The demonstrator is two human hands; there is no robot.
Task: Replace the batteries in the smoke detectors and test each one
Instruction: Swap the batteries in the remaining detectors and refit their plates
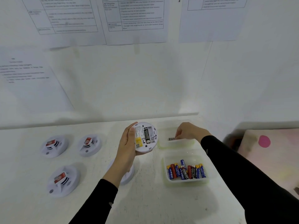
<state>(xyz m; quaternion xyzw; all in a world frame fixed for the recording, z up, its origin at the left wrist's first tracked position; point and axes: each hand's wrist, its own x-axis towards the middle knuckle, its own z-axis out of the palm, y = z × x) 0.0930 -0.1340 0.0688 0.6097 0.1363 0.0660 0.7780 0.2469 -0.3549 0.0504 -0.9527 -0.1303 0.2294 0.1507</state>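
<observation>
My left hand point(127, 143) grips the round white plastic smoke detector point(146, 136), back up, w/ one black batt still seated. My right hand point(187, 130) pinches a black cylindrical batt point(171, 139) over the far clear plastic tub point(178, 145). Judging by this, it's only the 1st unit: fresh batts, testing & the red-tagged white detectors point(55, 146) are all left.

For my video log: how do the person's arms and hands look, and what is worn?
The left hand and right hand are bare: no gloves, no visible rings or watch. The long black left sleeve and long black right sleeve end at the wrists; each shows a small pale mark.
</observation>
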